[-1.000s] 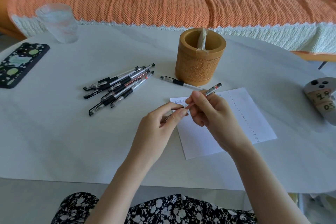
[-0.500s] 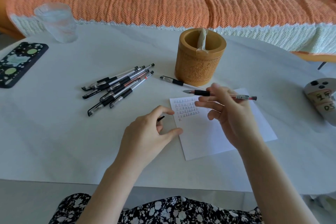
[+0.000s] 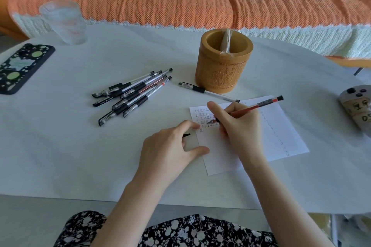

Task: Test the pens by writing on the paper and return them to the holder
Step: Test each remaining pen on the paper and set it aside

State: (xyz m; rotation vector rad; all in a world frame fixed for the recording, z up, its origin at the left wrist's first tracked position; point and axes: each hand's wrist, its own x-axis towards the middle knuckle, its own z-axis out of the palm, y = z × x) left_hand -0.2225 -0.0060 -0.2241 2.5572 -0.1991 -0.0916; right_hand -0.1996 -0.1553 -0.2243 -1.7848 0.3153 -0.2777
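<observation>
The left hand [image 3: 168, 150] lies on the tabletop [image 3: 80, 166] with its fingers curled. A black cap [image 3: 187, 135], likely the pen's, pokes out from under the forefinger, and the thumb tip presses the near left edge of the paper [image 3: 281, 132]. Just beyond it, the right hand [image 3: 239, 126] pinches a red pen [image 3: 251, 108] in a writing grip. The tip is down among the rows of small marks at the sheet's far left corner.

To do this step well, I would hold the sheet pinned with the thumb and make the stroke light and short. It should land in the blank space just under the last lone mark, so that a faint or skipping line shows clearly. The cap should stay in the left hand, ready for closing.

Past the right hand's fingertips a single capped pen [image 3: 202, 90] lies against the foot of the bamboo holder [image 3: 223, 62]. The holder stands upright beyond the paper with a plastic-wrapped item leaning inside it. That item may crowd the opening when pens go back in.

Beyond and to the left of the left hand lies a loose bundle of capped pens [image 3: 132, 94], probably awaiting their turn. Farther left are a phone [image 3: 22, 66] and a glass [image 3: 63, 22]. A painted object [image 3: 357, 106] sits well off to the right hand's right. Nothing blocks the writing itself.
</observation>
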